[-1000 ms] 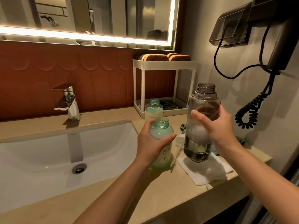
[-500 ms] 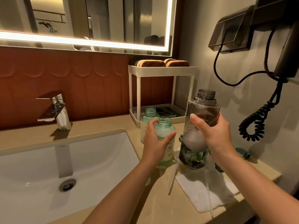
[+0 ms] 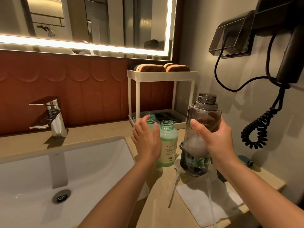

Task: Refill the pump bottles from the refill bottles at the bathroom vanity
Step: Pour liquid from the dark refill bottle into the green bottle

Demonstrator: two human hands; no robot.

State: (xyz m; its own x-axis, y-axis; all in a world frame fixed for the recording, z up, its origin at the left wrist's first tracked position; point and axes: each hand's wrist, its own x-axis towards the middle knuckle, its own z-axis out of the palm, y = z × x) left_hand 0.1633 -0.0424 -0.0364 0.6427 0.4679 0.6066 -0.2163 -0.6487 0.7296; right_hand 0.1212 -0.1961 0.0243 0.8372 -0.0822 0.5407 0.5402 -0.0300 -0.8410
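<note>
Green, uncapped and upright, the near pump bottle (image 3: 168, 142) stands on the table (image 3: 102, 129) right of the sink (image 3: 82, 162). The left hand (image 3: 146, 142), wrapped round it a moment ago, now has its grip spread, fingers straight, just beside it. It looks ready for filling. Further right, the right hand (image 3: 217, 143) curls its grip round the smoky refill bottle (image 3: 204, 116), held upright above the white cloth (image 3: 189, 195).

A bathroom: left of the right hand (image 3: 215, 143) gripping the dark bottle (image 3: 203, 122) lie a white basin (image 3: 98, 162) and chrome tap (image 3: 54, 119), under a lit mirror (image 3: 107, 18). Right of that grip a hair dryer (image 3: 289, 51) with a coiled cord (image 3: 260, 120) hangs on the wall, and behind the grip stands a white rack (image 3: 162, 76).
</note>
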